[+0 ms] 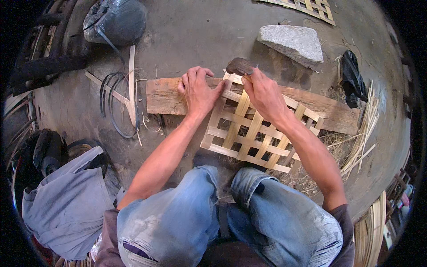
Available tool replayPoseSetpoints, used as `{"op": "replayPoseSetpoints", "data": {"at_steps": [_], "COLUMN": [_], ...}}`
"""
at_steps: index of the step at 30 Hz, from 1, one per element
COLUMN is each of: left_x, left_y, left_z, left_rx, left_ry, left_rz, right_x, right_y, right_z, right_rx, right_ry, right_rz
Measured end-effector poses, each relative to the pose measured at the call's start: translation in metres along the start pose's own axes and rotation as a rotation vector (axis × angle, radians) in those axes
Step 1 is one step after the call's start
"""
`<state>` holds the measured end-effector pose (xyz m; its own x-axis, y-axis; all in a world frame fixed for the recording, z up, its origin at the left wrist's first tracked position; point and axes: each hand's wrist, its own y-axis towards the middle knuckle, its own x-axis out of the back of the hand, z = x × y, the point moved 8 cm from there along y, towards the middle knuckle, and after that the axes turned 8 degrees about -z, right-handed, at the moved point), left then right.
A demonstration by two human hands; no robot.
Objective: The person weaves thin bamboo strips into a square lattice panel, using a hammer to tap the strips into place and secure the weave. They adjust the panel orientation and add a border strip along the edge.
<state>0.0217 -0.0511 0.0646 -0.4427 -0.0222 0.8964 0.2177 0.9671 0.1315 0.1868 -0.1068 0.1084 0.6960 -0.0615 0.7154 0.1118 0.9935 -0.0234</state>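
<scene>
A woven lattice (251, 127) of pale flat strips, which look like split bamboo, lies tilted across a worn wooden plank (164, 100) in front of my knees. My right hand (267, 95) is closed round a hammer (240, 66); its dark head is over the lattice's far left corner, and my fist covers most of the handle. Left of that corner, my left hand (199, 91) rests on the plank with bent fingers spread apart. Its thumb reaches right and touches the lattice's edge. The hammer hides what lies directly under its head.
A pale stone block (291, 43) and a black plastic bag (353, 78) lie beyond the plank. Loose strips (362, 129) are heaped at right. A coiled black band (115, 104) and a wrapped bundle (115, 21) lie left. Grey cloth (66, 207) hangs near my left side.
</scene>
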Motion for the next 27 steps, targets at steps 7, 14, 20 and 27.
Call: {"op": "replayPoseSetpoints", "data": {"at_steps": [7, 14, 20, 27], "left_x": [-0.004, -0.004, -0.003, -0.003], "left_y": [-0.002, -0.003, -0.003, 0.0], "left_z": [-0.001, 0.0, -0.001, 0.003], "left_rx": [-0.009, -0.008, -0.001, -0.033], "left_ry": [-0.012, -0.019, -0.025, -0.022], "left_rz": [-0.019, -0.02, -0.01, -0.018], "right_x": [0.002, 0.004, 0.005, -0.007], "right_y": [0.009, 0.01, 0.014, 0.013], "right_z": [0.003, 0.004, 0.007, 0.006], "right_rx": [0.014, 0.052, 0.019, 0.012], "right_ry": [0.015, -0.003, -0.038, -0.074], "right_rz": [-0.03, -0.088, -0.028, 0.037]}}
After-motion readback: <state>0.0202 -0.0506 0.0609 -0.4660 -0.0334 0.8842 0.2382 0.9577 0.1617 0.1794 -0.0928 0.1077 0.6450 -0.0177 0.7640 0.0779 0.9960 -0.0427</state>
